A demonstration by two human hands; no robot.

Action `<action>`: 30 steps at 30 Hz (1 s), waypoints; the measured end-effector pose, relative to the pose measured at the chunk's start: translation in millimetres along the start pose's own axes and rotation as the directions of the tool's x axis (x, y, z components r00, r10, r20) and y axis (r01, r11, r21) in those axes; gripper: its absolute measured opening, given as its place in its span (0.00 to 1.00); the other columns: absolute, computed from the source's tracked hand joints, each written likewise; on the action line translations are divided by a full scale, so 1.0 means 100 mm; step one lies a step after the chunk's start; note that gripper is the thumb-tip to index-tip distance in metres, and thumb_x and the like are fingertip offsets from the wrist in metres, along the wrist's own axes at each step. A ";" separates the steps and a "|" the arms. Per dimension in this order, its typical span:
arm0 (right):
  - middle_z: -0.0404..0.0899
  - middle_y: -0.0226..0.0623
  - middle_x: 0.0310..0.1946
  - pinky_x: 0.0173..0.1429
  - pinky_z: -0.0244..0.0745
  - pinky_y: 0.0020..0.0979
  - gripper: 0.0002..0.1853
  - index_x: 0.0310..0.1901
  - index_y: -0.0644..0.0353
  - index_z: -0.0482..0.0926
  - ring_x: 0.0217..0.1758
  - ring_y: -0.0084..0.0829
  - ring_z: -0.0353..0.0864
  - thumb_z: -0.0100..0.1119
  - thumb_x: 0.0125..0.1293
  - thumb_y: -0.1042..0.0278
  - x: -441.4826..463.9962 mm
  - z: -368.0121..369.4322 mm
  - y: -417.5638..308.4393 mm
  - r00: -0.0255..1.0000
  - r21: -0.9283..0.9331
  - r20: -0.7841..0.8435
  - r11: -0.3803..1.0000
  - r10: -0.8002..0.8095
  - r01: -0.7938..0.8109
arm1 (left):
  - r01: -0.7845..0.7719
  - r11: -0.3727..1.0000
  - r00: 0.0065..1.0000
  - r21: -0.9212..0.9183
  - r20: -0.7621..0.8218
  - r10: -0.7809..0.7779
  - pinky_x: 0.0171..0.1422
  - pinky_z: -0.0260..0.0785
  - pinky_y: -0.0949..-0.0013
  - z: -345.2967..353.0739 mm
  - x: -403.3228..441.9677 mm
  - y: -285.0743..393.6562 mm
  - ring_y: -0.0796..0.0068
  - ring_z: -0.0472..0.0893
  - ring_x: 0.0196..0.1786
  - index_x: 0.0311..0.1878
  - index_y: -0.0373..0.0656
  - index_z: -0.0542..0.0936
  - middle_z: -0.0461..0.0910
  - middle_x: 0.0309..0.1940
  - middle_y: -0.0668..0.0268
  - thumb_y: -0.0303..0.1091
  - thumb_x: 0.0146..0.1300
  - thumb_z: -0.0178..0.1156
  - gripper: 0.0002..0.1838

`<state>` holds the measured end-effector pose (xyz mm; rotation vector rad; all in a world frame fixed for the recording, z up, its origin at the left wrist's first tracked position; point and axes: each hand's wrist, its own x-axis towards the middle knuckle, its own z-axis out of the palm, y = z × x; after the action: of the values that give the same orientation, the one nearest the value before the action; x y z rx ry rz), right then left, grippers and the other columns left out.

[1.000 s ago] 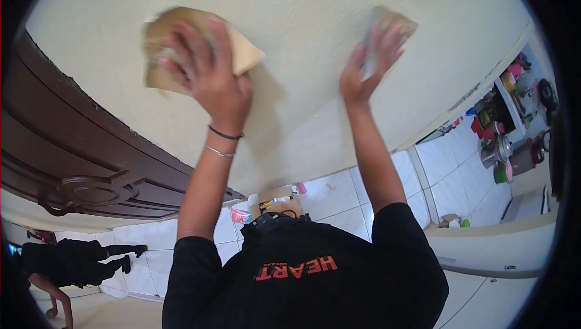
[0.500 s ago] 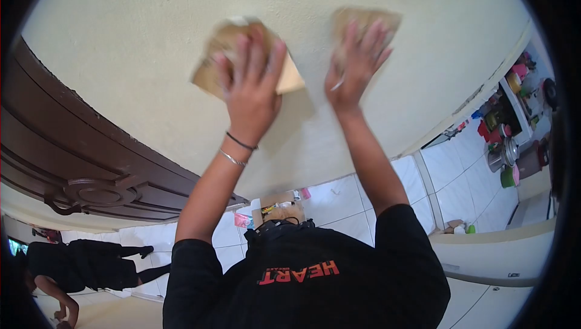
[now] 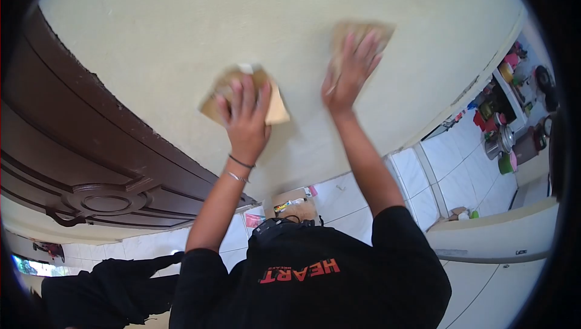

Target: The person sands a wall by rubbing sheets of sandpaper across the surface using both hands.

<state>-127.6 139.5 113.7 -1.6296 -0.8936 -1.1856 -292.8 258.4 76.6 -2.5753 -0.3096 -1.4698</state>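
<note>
A pale cream wall (image 3: 302, 2) fills the upper view. Against it, my left hand (image 3: 247, 120) presses a brown sheet of sandpaper (image 3: 278, 108) with fingers spread over it; a lighter tan part sticks out on the right, and a small white patch shows at its top. Higher and to the right, my right hand (image 3: 351, 81) lies over a second brown sheet of sandpaper (image 3: 385, 34), its fingers blurred by motion. My palms hide most of the gripped surfaces. On my left wrist are a dark band and a silver bracelet.
A dark brown panelled door (image 3: 103, 166) borders the wall on the left. On the tiled floor below stands an open cardboard box (image 3: 296, 199) with small items. Another person in black clothes (image 3: 109, 293) is at lower left. Pots (image 3: 499, 141) and kitchenware lie beyond the opening at right.
My left hand has moved down the wall with its sandpaper. My right hand has shifted slightly down with its sheet. The other person has come nearer at lower left.
</note>
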 end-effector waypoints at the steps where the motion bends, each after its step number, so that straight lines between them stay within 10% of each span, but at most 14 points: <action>1: 0.43 0.58 0.70 0.71 0.24 0.56 0.32 0.68 0.58 0.56 0.75 0.55 0.36 0.48 0.63 0.60 -0.32 0.06 -0.04 0.997 -0.007 0.067 0.999 -0.040 0.040 | -0.021 1.000 0.999 -0.009 0.040 0.021 0.74 0.27 0.49 0.13 -0.37 -0.05 0.57 0.49 0.74 0.63 0.48 0.70 0.56 0.69 0.54 0.25 0.47 0.53 0.34; 6: 0.41 0.61 0.70 0.70 0.23 0.59 0.35 0.67 0.60 0.57 0.74 0.58 0.34 0.51 0.58 0.60 -1.05 0.09 -0.11 0.962 -0.023 0.262 0.996 -0.075 0.084 | -0.072 0.997 0.984 -0.017 0.165 0.074 0.75 0.28 0.51 0.05 -0.94 -0.31 0.59 0.49 0.74 0.64 0.50 0.69 0.58 0.69 0.55 0.26 0.49 0.53 0.33; 16: 0.43 0.56 0.71 0.72 0.25 0.54 0.28 0.67 0.59 0.60 0.75 0.52 0.37 0.45 0.63 0.67 0.08 0.19 -0.49 0.995 0.001 -0.089 0.999 0.044 -0.044 | -0.023 0.994 0.996 -0.105 -0.089 0.013 0.75 0.26 0.53 -0.15 -0.08 -0.28 0.52 0.46 0.74 0.61 0.41 0.71 0.55 0.69 0.48 0.27 0.53 0.49 0.27; 23: 0.47 0.55 0.70 0.72 0.28 0.56 0.32 0.65 0.52 0.64 0.74 0.54 0.40 0.53 0.57 0.57 -1.59 0.16 0.18 0.927 -0.133 0.281 0.947 -0.248 0.293 | -0.027 0.999 0.990 -0.035 0.140 0.032 0.74 0.23 0.49 0.55 -1.36 -0.10 0.57 0.44 0.75 0.64 0.45 0.68 0.54 0.70 0.54 0.28 0.52 0.51 0.31; 26: 0.47 0.54 0.70 0.72 0.28 0.56 0.31 0.65 0.53 0.64 0.75 0.52 0.39 0.52 0.59 0.58 -1.34 -0.11 0.50 0.946 -0.013 0.303 0.992 -0.114 0.124 | 0.022 0.993 0.990 -0.112 0.143 -0.006 0.74 0.23 0.47 0.39 -1.14 -0.11 0.54 0.44 0.75 0.65 0.45 0.66 0.54 0.69 0.51 0.28 0.51 0.52 0.33; 30: 0.44 0.54 0.71 0.72 0.32 0.55 0.30 0.67 0.59 0.60 0.75 0.52 0.37 0.49 0.61 0.65 -0.30 -0.25 0.66 0.964 0.063 -0.064 0.965 0.257 -0.253 | 0.117 0.988 0.983 -0.103 -0.131 -0.130 0.73 0.20 0.47 0.00 -0.06 -0.13 0.47 0.37 0.75 0.67 0.41 0.63 0.43 0.71 0.43 0.27 0.50 0.50 0.35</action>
<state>-83.7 92.8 71.8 -1.5939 -0.6428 -1.0244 -298.5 270.2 71.8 -2.5505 -0.3976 -1.7362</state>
